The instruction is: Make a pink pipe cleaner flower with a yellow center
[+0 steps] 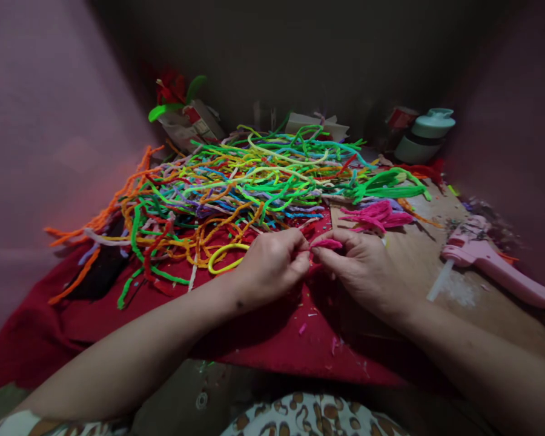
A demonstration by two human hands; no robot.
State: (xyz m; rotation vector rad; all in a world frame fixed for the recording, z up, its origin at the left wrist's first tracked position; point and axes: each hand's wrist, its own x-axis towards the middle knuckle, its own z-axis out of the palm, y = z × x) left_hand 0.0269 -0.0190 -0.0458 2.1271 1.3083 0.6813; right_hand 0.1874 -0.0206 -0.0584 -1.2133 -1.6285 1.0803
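A short pink folded pipe cleaner point(329, 244) lies between my two hands, over the front of the table. The fingers of my right hand point(363, 266) are pinched round it. At its left end, my left hand point(270, 263) is closed with thumb and finger together; the fingertips partly hide that end. Just behind my right hand is a bunch of pink pipe cleaner pieces point(376, 215). A yellow loop point(227, 257) touches the outline of my left hand. Beyond both hands spreads a big tangled heap of coloured pipe cleaners point(272, 175).
A pink glue gun point(485, 248) lies at the right on a brown board point(413, 297). A lidded light-blue bottle point(429, 136) stands at the back right. Red cloth point(263, 339) covers the table, with small scraps on it. Walls close in on both sides.
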